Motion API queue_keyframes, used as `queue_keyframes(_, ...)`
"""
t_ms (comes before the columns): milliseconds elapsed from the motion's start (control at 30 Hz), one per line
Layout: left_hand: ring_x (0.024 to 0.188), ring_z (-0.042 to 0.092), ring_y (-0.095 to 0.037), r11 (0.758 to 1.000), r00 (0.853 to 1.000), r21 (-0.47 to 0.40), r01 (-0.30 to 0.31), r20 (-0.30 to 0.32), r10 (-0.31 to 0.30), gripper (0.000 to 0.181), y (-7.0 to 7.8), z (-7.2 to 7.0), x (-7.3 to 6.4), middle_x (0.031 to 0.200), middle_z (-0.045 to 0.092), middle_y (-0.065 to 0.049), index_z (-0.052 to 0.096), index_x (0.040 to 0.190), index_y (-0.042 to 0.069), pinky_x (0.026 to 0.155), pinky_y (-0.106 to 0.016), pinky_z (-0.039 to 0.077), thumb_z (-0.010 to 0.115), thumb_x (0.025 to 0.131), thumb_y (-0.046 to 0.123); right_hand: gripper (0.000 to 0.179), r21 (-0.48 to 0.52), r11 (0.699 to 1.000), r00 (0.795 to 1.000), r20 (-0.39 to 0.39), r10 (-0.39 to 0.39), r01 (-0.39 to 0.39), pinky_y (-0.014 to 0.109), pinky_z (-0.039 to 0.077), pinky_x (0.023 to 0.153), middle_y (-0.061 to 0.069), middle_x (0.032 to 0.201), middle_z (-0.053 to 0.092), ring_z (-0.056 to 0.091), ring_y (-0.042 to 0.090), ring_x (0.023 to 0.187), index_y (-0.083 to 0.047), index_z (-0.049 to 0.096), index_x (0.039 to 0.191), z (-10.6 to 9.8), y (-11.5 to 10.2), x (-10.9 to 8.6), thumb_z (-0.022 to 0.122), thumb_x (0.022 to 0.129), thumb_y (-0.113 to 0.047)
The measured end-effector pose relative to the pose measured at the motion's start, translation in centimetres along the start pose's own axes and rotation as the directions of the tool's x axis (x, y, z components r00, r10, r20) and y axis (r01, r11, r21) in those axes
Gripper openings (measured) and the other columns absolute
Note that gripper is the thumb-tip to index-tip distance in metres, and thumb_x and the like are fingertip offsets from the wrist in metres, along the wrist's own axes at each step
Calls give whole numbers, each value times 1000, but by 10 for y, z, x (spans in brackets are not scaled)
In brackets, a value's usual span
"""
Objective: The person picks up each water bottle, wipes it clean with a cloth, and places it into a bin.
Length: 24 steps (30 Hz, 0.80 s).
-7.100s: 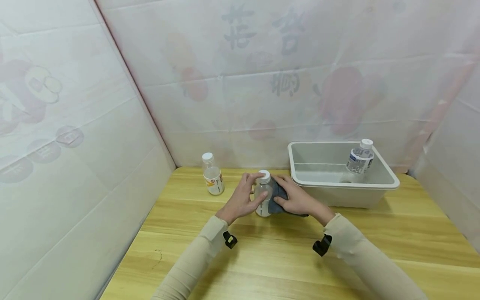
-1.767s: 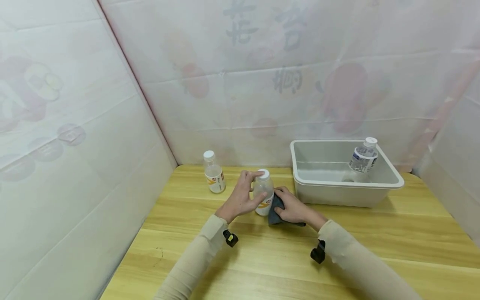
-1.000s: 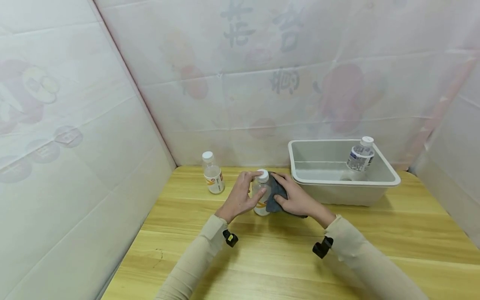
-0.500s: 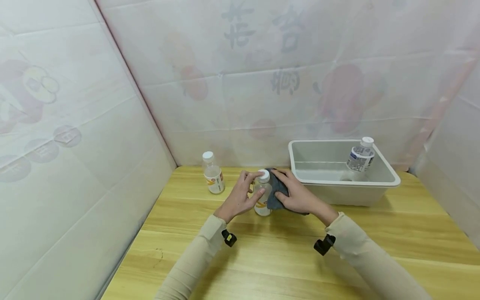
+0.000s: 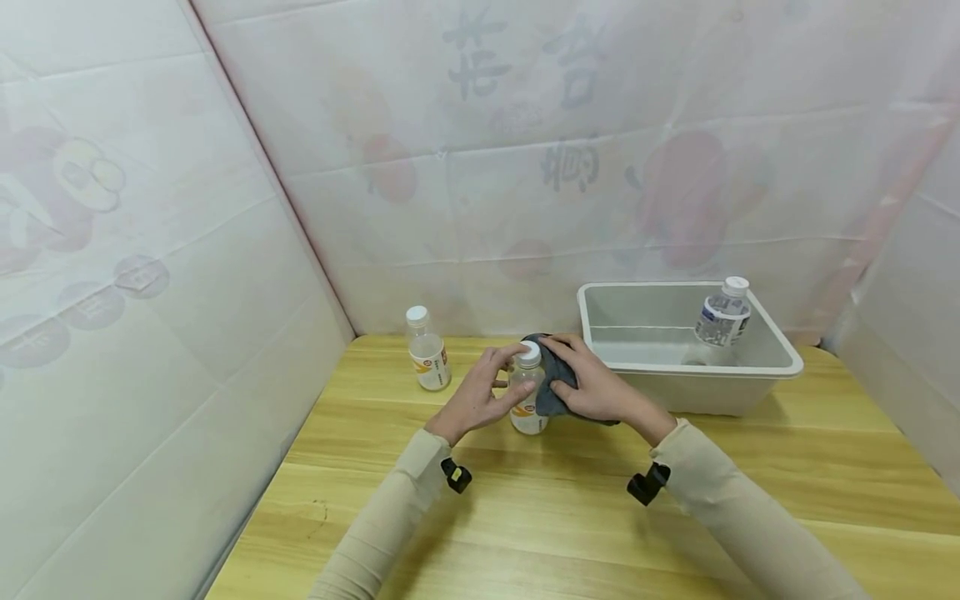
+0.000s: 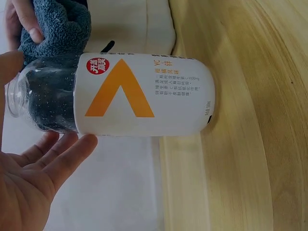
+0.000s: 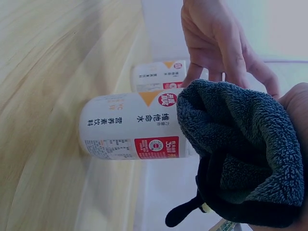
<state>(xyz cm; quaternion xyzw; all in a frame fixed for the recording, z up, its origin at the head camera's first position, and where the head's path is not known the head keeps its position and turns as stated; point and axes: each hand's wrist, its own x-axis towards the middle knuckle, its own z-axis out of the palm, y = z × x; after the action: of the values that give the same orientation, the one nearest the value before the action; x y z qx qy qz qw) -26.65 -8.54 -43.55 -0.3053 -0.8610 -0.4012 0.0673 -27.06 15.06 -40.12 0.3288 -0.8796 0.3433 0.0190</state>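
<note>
A clear plastic bottle (image 5: 528, 417) with a white cap and an orange-and-white label stands upright on the table. My left hand (image 5: 477, 398) holds it near the top, a finger on the cap and the thumb in front; in the left wrist view the bottle (image 6: 139, 96) lies between thumb and fingers. My right hand (image 5: 597, 390) grips a dark grey-blue cloth (image 5: 557, 400) against the bottle's right side. The right wrist view shows the bunched towelling cloth (image 7: 240, 139) with a black edge and loop, covering the bottle's upper part.
A similar capped bottle (image 5: 430, 360) stands at the back left of the wooden table (image 5: 525, 525). To the right, a light grey plastic bin (image 5: 690, 387) holds one upright bottle (image 5: 723, 321) with a blue-and-white label. Fabric walls (image 5: 480, 208) close in the back and sides.
Since 1.8 s ago the cloth has risen from low beside the bottle to its upper right side. The bottle's label faces a different way than half a second ago. The left hand stays in place.
</note>
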Motion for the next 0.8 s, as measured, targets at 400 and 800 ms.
queue_keyframes(400, 114, 59, -23, 998, 999, 58, -35, -23, 36, 50, 0, 1, 1, 128, 54, -13, 42, 149, 21, 90, -31, 61, 61, 103, 25, 68, -31, 999, 997, 77, 12, -10, 62, 45, 106, 30, 158, 28, 43, 47, 139, 1, 27, 159, 1, -2, 1, 55, 97, -5)
queue_keyframes(800, 110, 59, -23, 995, 997, 72, -71, -5, 72, 51, 1, -4, -2, 128, 58, -9, 42, 149, 18, 82, -27, 60, 61, 103, 24, 67, -71, 997, 997, 76, 2, 3, 61, 47, 103, 31, 155, 34, 47, 48, 134, 6, 27, 157, 11, 0, -1, 54, 96, -3)
